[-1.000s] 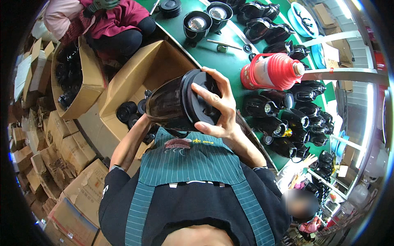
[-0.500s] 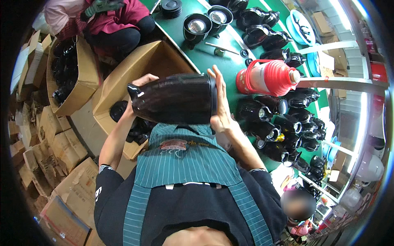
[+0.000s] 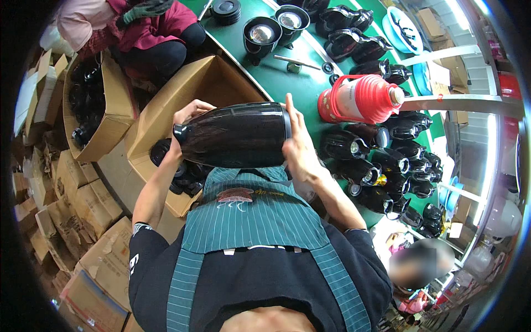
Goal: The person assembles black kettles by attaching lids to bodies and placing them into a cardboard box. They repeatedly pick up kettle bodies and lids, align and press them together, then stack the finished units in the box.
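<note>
A glossy black thermos jug (image 3: 235, 135) lies sideways in the air in front of my apron, between my two hands. My left hand (image 3: 189, 110) is closed around its narrow neck end, with some of the fingers hidden behind the jug. At the wide base, my right hand (image 3: 301, 146) presses its palm and thumb side against the rim, its fingers pointing up and away. The jug's handle does not show from this side.
Below my left arm stands an open cardboard box (image 3: 166, 119) holding black parts. A red thermos (image 3: 362, 99) and several black jugs (image 3: 381, 166) occupy the green table (image 3: 243, 52) on the right. At the upper left, a gloved co-worker (image 3: 155, 33) crouches beside another box (image 3: 110, 122) of black jugs.
The jug has turned about its long axis, so the spout that stuck up at its left end is now turned away. Both hands remain on its ends.
</note>
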### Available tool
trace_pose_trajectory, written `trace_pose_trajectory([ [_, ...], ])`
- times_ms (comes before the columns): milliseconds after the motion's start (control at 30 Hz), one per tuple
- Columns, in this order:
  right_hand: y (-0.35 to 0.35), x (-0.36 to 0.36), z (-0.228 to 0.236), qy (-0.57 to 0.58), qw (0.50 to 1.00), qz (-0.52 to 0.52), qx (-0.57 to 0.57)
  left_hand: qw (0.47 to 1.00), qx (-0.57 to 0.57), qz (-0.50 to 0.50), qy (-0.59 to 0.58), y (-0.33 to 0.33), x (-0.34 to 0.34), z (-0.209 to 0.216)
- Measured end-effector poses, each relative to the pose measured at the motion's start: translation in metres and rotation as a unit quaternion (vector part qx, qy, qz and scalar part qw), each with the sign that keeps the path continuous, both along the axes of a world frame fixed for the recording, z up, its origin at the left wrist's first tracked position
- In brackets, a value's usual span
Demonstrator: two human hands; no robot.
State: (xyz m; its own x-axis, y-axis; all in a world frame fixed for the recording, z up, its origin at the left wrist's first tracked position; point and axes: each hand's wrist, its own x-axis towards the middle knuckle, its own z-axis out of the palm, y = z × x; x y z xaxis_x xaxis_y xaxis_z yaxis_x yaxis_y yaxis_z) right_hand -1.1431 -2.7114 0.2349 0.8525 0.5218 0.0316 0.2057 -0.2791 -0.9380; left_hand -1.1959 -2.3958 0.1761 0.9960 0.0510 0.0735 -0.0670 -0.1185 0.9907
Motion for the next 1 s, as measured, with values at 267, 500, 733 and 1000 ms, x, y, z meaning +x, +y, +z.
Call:
trace_pose_trajectory([
  [267,0.001,0.004,-0.020,0.248,0.960,-0.037,0.126,0.930,0.213,-0.071,-0.291,-0.014,0.011,0.043],
  [500,-0.007,0.001,0.007,0.262,0.964,-0.039,-0.004,0.998,0.027,0.002,-0.049,-0.009,0.002,0.018],
  [733,-0.019,0.004,-0.010,-0.331,0.942,0.058,-0.012,0.960,-0.243,-0.043,0.130,-0.017,-0.016,-0.043],
  [1000,-0.002,-0.004,-0.030,0.296,0.909,-0.066,0.285,0.950,0.216,-0.041,-0.221,-0.030,0.009,0.051],
])
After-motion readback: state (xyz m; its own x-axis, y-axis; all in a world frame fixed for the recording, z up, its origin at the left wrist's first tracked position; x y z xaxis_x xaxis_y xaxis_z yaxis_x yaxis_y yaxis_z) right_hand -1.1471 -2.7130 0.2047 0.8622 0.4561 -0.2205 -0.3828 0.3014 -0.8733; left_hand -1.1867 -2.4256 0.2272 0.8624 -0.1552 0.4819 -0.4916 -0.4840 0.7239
